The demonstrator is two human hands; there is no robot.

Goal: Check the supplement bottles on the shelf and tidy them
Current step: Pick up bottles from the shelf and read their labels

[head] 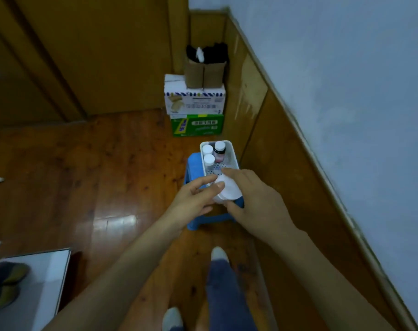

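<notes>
Both hands hold one white supplement bottle (228, 191) just above the near end of a white perforated basket (233, 154). My left hand (195, 199) grips it from the left with fingers curled round its side. My right hand (253, 199) holds it from the right, index finger over its top and thumb under it. Inside the basket stand three bottles: two white-capped white ones (207, 149) (209, 160) and a dark one with a pink label (219, 151). The basket sits on a blue plastic stool (193, 170).
Stacked cardboard boxes (195, 101) stand behind the stool in the corner, against a wood-panelled wall (258, 130) on the right. A white box holding shoes (36, 283) lies at lower left on the wooden floor. My legs and feet (218, 254) are below the stool.
</notes>
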